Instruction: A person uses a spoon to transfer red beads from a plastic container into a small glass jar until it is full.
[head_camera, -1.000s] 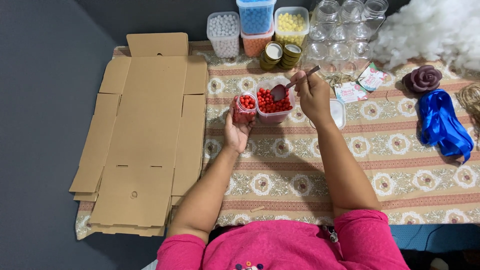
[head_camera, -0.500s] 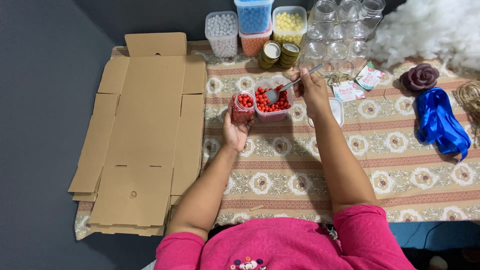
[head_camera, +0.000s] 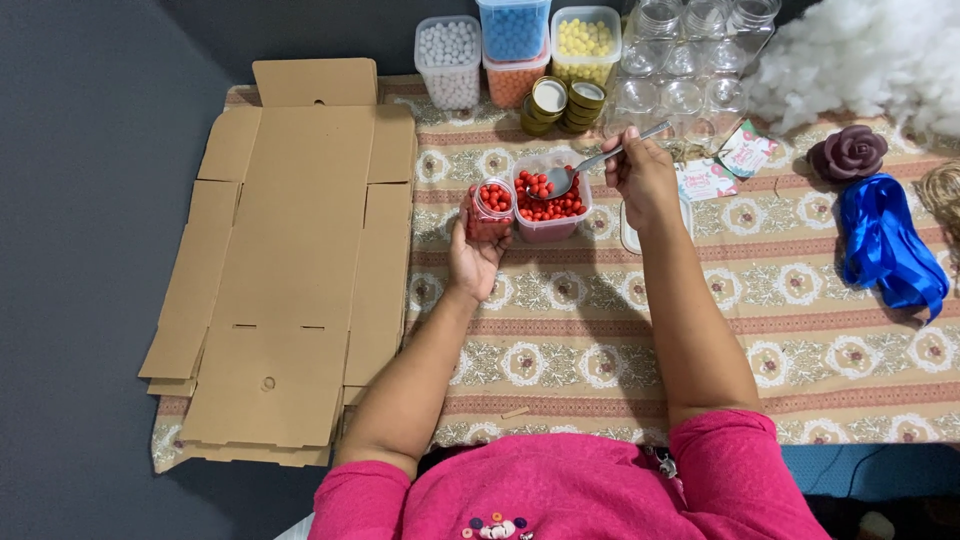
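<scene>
Small clear plastic jar (head_camera: 491, 208) of red beads, frame centre-top, gripped by left hand (head_camera: 474, 252) fingers. Right hand (head_camera: 643, 178) fingers pinch metal spoon (head_camera: 600, 160); bowl over clear tub of red beads (head_camera: 551, 205) beside jar.

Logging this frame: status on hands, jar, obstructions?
Left hand grips small jar of red balls. Right hand holds spoon, bowl over red-ball tub. Nothing between tub and jar.
</scene>
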